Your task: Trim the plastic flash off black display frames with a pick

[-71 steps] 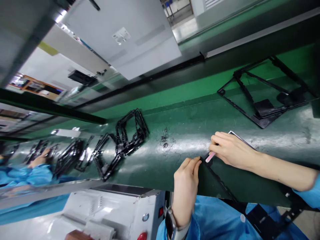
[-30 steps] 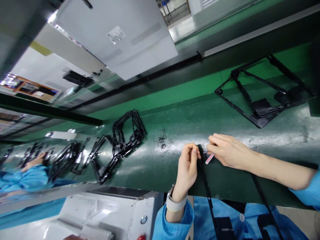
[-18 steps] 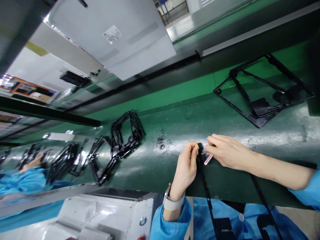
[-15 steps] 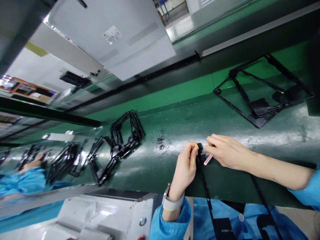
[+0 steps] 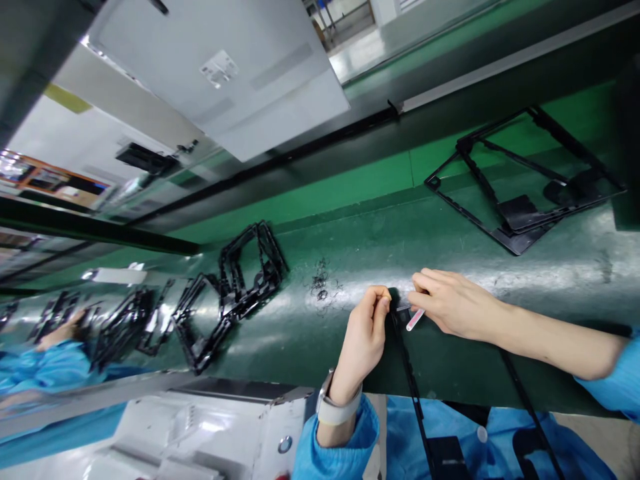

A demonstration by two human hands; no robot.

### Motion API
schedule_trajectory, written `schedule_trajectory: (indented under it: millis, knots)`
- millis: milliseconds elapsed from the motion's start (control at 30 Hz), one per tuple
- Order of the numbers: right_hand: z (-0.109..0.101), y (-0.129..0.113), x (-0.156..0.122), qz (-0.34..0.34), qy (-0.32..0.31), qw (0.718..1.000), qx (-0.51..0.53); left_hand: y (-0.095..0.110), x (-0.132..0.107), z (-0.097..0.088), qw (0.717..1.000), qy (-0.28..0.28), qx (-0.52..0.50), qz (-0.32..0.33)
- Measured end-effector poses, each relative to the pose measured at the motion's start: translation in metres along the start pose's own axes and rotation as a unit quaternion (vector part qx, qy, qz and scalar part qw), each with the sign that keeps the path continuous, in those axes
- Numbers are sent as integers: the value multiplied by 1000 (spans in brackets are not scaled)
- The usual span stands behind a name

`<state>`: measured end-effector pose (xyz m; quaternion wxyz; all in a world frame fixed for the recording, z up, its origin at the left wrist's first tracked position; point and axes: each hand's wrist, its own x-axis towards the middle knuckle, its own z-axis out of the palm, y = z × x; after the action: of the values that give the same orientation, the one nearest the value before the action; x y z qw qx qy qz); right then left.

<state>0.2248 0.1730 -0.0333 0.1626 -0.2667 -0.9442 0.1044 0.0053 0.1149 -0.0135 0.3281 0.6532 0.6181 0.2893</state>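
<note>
Over green belt (image 5: 350, 243) | left grip (image 5: 363, 333) pinches black frame (image 5: 409, 377) | right grip (image 5: 453, 307) holds pink tool (image 5: 415, 320)

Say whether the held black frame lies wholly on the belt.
Partly off: left hand pinches the black frame at a corner over the belt; its rails cross the near edge.

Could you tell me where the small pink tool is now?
Head view, right of centre: the pink tool sits in the right hand, beside the left hand pinching the black frame.

Glossy green conveyor belt (image 5: 360, 233), grey machine housing (image 5: 225, 73) above, pale shiny floor (image 5: 360, 47) beyond.
</note>
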Motion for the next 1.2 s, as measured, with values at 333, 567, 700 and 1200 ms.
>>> schedule_trajectory:
  millis: [333,567,700,1200]
  knots:
    - [2,1,-1,-1,-1,1000,6,-13,-12,-13,1000,21,23,-2]
    - [3,1,-1,-1,0,1000,16,-8,-18,-12,995,29,76,55]
    - [3,1,-1,-5,7,1000,15,-10,-13,-16,989,-17,104,108]
    - [0,0,0,3,-8,1000,2,-7,-2,-30,964,-108,175,167]
